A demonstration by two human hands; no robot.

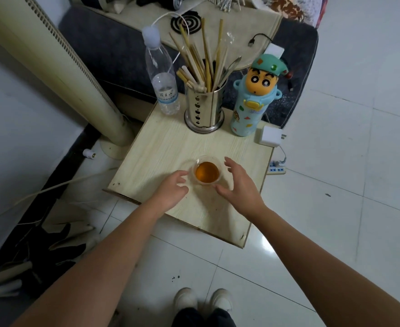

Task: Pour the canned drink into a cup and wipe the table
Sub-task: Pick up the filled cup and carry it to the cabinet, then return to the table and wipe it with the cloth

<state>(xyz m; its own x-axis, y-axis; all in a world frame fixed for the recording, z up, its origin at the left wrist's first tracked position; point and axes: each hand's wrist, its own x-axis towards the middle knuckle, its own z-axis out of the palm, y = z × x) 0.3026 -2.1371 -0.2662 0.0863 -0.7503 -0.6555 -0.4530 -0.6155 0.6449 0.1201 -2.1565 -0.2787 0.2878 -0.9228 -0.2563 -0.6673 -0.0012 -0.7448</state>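
Both grips are released: my left hand (172,190) sits at about eight o'clock of the cup (206,170), fingers curled loosely and just beside its wall, and my right hand (238,185) is spread at about four o'clock, fingers arched round the rim without closing on it. The cup stands near the middle of the surface (151,159), already holding an amber drink. I see no can on the surface, and no cloth either, so I judge the pouring done and the wiping not yet begun.

To lift this cup well, I should close both hands low on the wall, squeeze lightly because the clear plastic looks soft, and keep it level, as the drink rides fairly high.

At twelve o'clock stand a holder of chopsticks (203,107), a water bottle (162,74) at eleven, and a cartoon flask (253,100) at one. The bottle's label carries writing, too small for me to read. A white charger (270,136) lies at two o'clock.
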